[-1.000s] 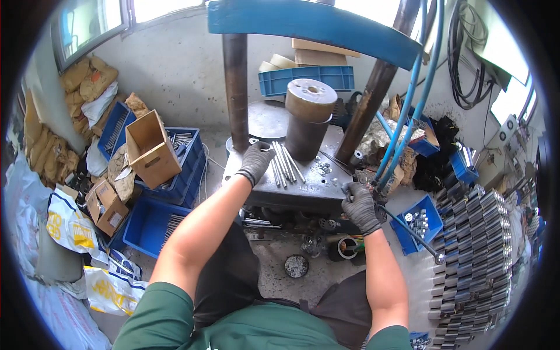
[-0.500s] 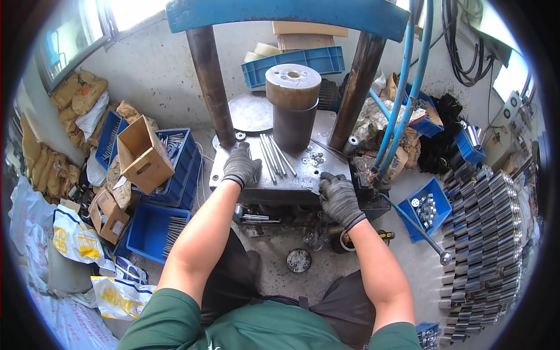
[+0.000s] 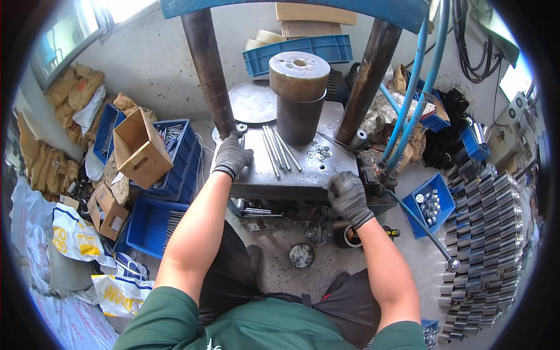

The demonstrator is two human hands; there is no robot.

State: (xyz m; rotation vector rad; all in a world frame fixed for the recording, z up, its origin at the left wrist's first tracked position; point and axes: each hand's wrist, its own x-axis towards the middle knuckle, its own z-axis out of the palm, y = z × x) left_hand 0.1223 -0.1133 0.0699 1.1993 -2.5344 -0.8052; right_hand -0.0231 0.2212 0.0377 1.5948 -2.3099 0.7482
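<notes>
My left hand, in a grey knit glove, is at the left of the metal press table. Its fingers are curled round what looks like a thin metal rod, mostly hidden by the glove. Beside it lie several bright metal rods in a loose bundle. My right hand, gloved alike, is closed at the table's front right edge; what its fingers hold, if anything, is hidden. Small metal rings are scattered behind it. A thick steel cylinder stands upright behind the rods.
Two steel columns carry a blue crossbeam. On the right are blue hoses, a long lever, a blue bin of metal parts and stacked metal cylinders. Blue crates and a cardboard box stand left.
My right hand has drawn back toward me, off the tabletop to its front edge. My left hand has shifted slightly on the table's left side. The view has moved a little.
</notes>
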